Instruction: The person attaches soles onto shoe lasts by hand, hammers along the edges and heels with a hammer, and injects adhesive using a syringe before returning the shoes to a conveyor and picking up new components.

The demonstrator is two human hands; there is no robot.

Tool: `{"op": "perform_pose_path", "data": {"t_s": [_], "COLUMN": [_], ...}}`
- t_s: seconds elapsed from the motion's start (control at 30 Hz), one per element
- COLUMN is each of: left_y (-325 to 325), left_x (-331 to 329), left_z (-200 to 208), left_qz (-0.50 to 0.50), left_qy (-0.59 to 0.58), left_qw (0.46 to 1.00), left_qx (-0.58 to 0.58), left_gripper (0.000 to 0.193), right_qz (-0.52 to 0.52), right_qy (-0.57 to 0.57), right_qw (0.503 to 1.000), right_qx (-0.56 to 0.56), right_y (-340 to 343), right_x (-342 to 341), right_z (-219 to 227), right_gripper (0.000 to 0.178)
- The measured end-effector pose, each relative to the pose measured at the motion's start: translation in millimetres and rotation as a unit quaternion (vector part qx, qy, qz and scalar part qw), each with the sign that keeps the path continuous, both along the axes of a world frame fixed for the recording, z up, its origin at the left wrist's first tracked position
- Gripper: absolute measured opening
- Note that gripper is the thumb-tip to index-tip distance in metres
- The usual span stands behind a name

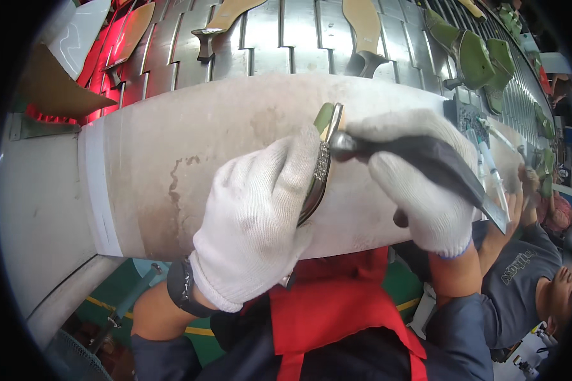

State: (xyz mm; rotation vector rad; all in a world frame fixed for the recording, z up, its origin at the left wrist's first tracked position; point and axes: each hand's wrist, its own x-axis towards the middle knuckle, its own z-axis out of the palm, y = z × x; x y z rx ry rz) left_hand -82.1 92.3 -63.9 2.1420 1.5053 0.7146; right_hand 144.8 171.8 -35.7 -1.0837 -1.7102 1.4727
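My left hand (254, 216), in a white knit glove, is wrapped round a shoe (322, 162) above the worktable. The shoe stands on edge, with a glittering stone-studded band and a green part showing at its upper end; the glove hides much of it. In my gloved right hand (426, 184) is a cobbler's hammer (426, 155) with a dark metal head. Its round face is against or very close to the shoe beside the band; I cannot tell if they touch. The flat, blade-like end points down to the right, and the handle's end shows below my fingers.
Across the far side runs a metal slat conveyor (273, 38) carrying tan heeled soles (362, 28) and green shoe lasts (473, 60). The pale worktable (140, 159) bears brown stains. Syringes (492, 171) lie at its right end, near a co-worker's hand (529, 180).
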Motion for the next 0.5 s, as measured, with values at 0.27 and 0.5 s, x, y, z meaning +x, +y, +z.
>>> {"op": "perform_pose_path", "data": {"t_s": [0.27, 0.5], "left_y": [1, -6], "left_x": [-5, -9], "left_z": [-6, -14], "left_qz": [-0.005, 0.008], "left_qy": [0.003, -0.008], "left_qw": [1.0, 0.999], "left_qx": [0.01, 0.039], "left_gripper": [0.097, 0.095], "right_qz": [0.035, 0.109], "right_qy": [0.05, -0.038], "right_qw": [0.998, 0.974], "right_qx": [0.005, 0.197], "right_y": [24, -31], "right_x": [0, 10], "right_z": [-1, -16], "right_gripper": [0.018, 0.04]}}
